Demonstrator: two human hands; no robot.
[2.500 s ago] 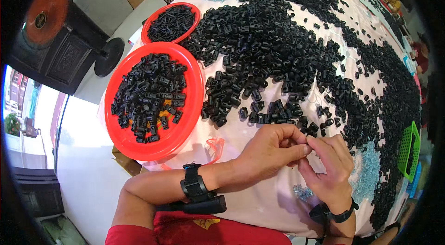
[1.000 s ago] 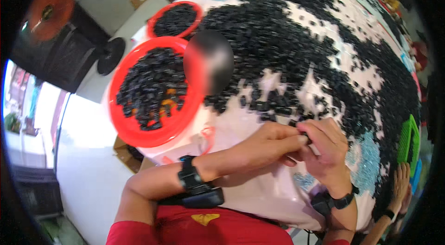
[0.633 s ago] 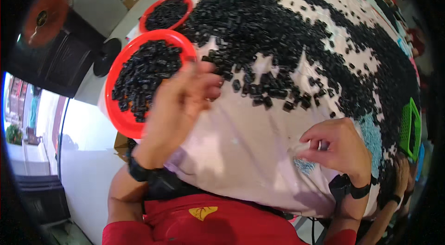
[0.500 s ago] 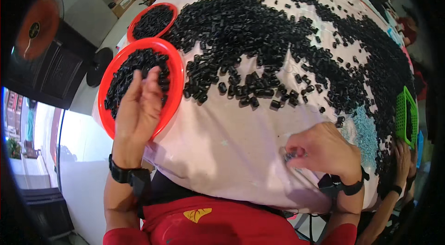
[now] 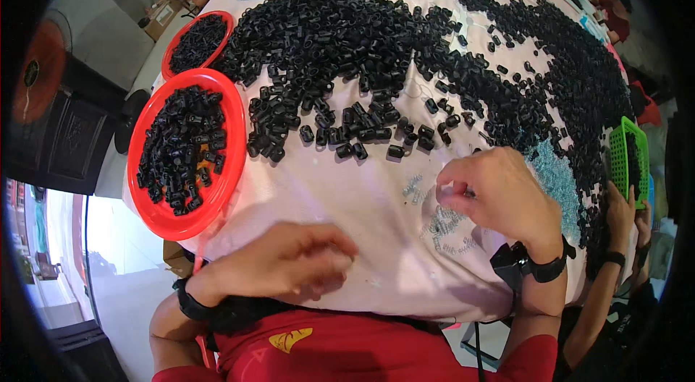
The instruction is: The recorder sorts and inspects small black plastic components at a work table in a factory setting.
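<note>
Can't tell what either grip's holding: right hand (image 5: pixel 507 194) is hovering curled by silvery wire coils (image 5: pixel 444 226), centre-right; left hand (image 5: pixel 289 259) is blurring, lower centre. Round red plastic plate (image 5: pixel 235 129), left, is carrying some black plastic cylinders (image 5: pixel 177 143); bigger black heaps (image 5: pixel 318 38) are lying loose, upper centre.

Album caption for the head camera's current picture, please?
Left hand and right hand over pale cloth, with heaped black parts and red tray.
</note>
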